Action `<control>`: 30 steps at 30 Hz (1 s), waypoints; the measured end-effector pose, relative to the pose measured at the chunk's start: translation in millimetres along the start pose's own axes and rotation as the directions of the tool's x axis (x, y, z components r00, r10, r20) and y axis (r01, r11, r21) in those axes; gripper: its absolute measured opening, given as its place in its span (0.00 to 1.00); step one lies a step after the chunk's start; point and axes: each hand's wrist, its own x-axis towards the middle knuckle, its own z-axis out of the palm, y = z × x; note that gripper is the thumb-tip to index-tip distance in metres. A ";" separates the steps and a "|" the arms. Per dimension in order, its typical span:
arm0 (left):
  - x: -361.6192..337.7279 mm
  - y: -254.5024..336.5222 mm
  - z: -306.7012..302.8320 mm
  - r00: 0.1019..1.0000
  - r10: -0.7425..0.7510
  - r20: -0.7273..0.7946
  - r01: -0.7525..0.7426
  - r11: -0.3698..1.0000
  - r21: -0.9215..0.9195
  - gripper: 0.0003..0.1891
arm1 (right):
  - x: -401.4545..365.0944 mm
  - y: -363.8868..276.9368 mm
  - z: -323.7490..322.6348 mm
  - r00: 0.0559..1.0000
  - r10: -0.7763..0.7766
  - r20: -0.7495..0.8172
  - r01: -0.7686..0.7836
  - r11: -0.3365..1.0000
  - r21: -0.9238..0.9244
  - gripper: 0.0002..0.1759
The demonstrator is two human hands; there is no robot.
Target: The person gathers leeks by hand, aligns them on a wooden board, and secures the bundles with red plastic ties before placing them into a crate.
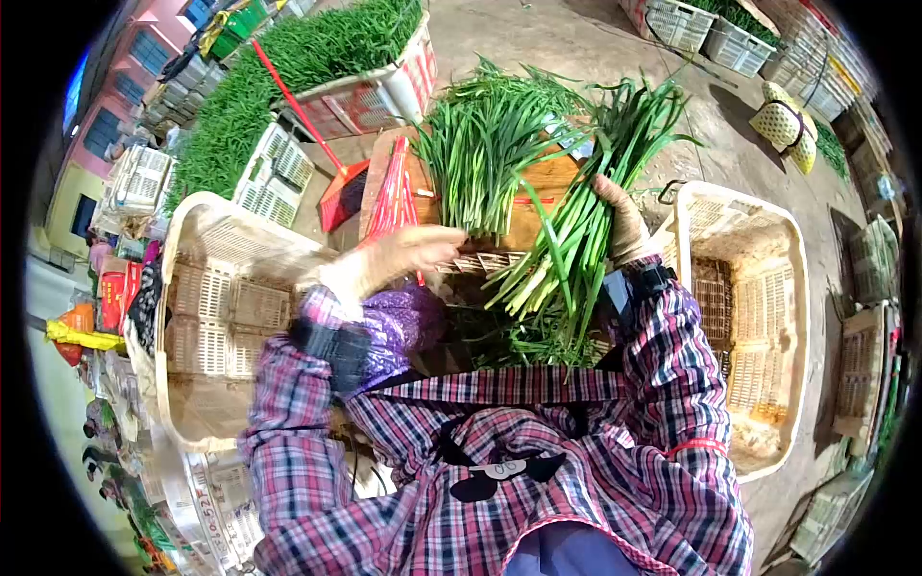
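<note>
My right hand (622,213) is wrapped round a bunch of long green stalks (576,226), leaves up to the right and pale ends down to the left. My left hand (408,252) is blurred, fingers stretched to the right, holding nothing visible. It hovers near the pale ends of a pile of green stalks (480,163) lying on the wooden board (549,182). Red ties (392,192) lie on the board's left side, just beyond my left hand. Loose green leaves (538,341) are below the bunch, close to my lap.
An off-white crate (206,336) stands at my left, another (768,326) at my right. Behind the board are a red dustpan (342,200) and a crate of greens (370,96). A yellow patterned bundle (783,125) sits on the floor at back right.
</note>
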 end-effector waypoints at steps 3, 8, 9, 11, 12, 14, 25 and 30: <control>78.2 -77.7 35.8 0.987 0.115 0.115 -0.092 0.977 -0.193 0.34 | 0.1 6.2 14.3 0.996 0.085 -0.037 -0.087 0.995 -0.043 0.18; 110.5 -67.6 88.3 0.988 0.109 0.112 0.040 0.515 -0.856 0.26 | 25.3 29.0 19.4 0.978 0.140 -0.154 -0.151 0.986 -0.065 0.21; 113.5 -67.6 98.8 0.999 0.038 0.025 0.008 0.398 -0.917 0.24 | 30.4 31.4 15.0 0.978 0.128 -0.162 -0.142 0.987 -0.076 0.22; 168.7 -148.3 134.8 0.985 0.173 -0.015 -0.070 0.316 -0.946 0.25 | 50.3 41.1 -13.5 0.972 0.111 -0.206 -0.133 0.986 -0.099 0.34; 175.8 -135.3 132.2 0.970 0.239 -0.035 -0.101 0.268 -0.958 0.26 | 57.1 46.0 -28.3 0.931 0.151 -0.332 -0.197 0.974 -0.111 0.36; 153.0 -108.7 136.1 1.000 0.008 -0.009 -0.009 -0.033 -0.999 0.30 | 55.4 47.6 -25.3 0.939 0.136 -0.315 -0.184 0.975 -0.127 0.41; 163.0 -89.4 143.2 0.983 0.174 0.059 0.129 -0.423 -0.897 0.36 | -72.1 23.6 -5.5 0.765 -0.106 -0.635 -0.109 0.951 -0.290 0.42; 165.6 -85.7 156.7 0.981 0.189 0.035 0.123 -0.479 -0.869 0.40 | -137.2 87.7 12.4 0.632 -0.012 -0.775 -0.072 0.995 -0.074 0.40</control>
